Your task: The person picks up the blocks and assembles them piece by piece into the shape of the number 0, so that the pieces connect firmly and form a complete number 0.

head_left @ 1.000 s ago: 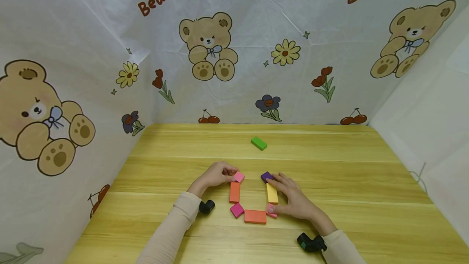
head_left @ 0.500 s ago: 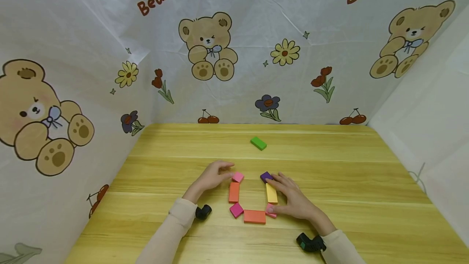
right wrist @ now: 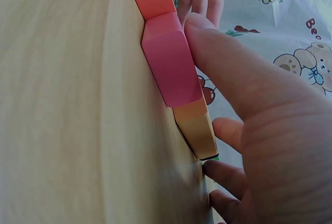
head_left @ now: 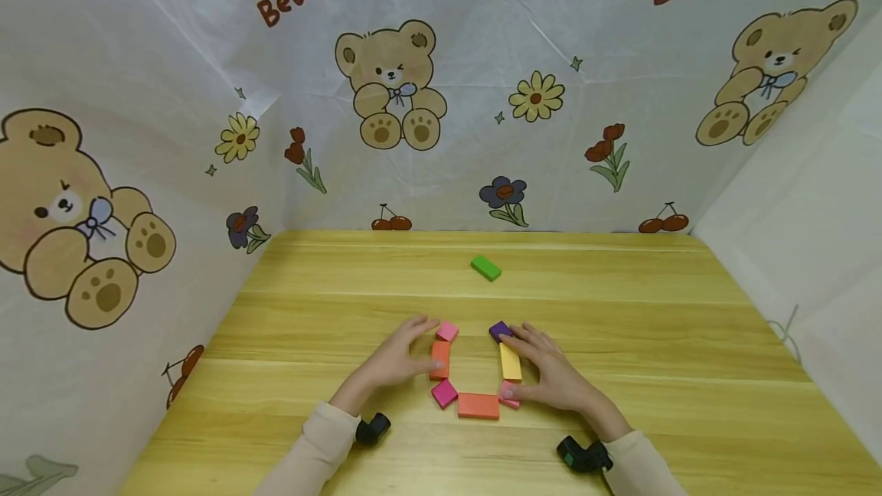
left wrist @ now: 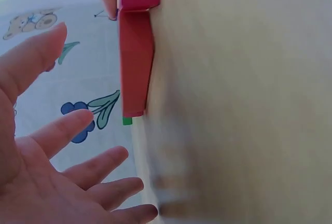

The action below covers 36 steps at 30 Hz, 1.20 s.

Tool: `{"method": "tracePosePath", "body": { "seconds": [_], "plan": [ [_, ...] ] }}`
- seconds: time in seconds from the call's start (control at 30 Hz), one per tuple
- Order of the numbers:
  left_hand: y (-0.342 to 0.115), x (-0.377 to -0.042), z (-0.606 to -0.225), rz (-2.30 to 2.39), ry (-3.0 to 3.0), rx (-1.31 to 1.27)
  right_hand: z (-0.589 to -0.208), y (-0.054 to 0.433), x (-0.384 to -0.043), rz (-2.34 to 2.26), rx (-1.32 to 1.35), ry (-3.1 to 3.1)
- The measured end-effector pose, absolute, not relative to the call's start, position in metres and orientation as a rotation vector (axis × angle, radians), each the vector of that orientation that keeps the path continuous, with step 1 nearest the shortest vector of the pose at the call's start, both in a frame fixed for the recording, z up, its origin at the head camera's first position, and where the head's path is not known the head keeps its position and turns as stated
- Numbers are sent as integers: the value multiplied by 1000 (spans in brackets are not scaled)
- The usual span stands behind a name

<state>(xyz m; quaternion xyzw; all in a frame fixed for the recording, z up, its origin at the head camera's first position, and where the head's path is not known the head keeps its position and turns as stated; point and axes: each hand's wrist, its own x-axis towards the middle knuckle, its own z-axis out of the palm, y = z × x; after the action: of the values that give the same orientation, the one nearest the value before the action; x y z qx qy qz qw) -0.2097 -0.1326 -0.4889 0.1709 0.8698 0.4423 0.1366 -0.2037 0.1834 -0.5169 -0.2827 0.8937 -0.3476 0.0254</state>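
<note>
Small blocks form a U on the table: a light pink block (head_left: 447, 331), an orange block (head_left: 442, 350) and a magenta block (head_left: 444, 394) on the left, another orange block (head_left: 478, 406) in front, then a pink block (head_left: 512, 403), a yellow block (head_left: 511, 367) and a purple block (head_left: 499, 331) on the right. Spread beside the left side, my left hand (head_left: 394, 357) holds nothing; its thumb overlaps the orange block in the head view. My right hand (head_left: 560, 379) rests along the right side, thumb on the pink block, fingertips by the yellow and purple ones.
A green block (head_left: 486, 268) lies alone farther back on the wooden table (head_left: 620, 305). Behind and to the left hangs a bear-printed cloth (head_left: 462, 37). A pale wall (head_left: 806, 228) bounds the right, with a thin cord (head_left: 792, 331) near it.
My left hand has let go of the light pink block, drawn back toward me and spread its fingers beside the left orange block. The right hand and the blocks stay put.
</note>
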Motion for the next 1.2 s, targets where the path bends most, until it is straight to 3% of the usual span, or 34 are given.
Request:
{"method": "tracePosePath", "body": {
  "seconds": [0.4, 1.2],
  "plan": [
    [-129, -202, -503, 1168, 2576, 634, -517, 183, -204, -1067, -883, 2767],
    [-126, -201, -509, 1114, 2596, 639, -518, 183, -205, -1076, -892, 2770]
  ]
}}
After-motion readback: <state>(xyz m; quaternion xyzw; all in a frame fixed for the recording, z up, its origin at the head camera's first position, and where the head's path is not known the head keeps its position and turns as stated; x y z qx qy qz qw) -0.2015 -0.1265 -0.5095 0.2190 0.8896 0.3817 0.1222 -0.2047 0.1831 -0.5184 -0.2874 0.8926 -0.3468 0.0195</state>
